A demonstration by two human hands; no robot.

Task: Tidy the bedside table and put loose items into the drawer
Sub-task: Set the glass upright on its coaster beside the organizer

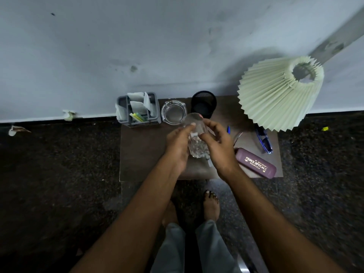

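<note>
Bedside table, small & dark brown, sat at ctr of frame against a pale wall, seen from above in the head view, the only view. Both hands met over its middle on a clear glass tumbler. The left hand had fingers curled onto one side, and the right hand wrapped thumb & fingers round the other. Tumbler was tilted, rim toward the wall; couldn't tell if its base touched the top.

Along the back edge, L to R in frame: grey organiser w/ paper scraps & highlighters, glass ashtray, black mesh cup. A pleated lamp shade filled the upper right. Right of the hands lay a blue pen, blue-framed specs & a purple specs case marked PRINCE OPTICALS. The drawer wasn't in view.

Judged progress: early. Pen, specs & case lay loose on top, none stowed as far as shown. Tumbler needed a place, and the drawer needed opening.
</note>
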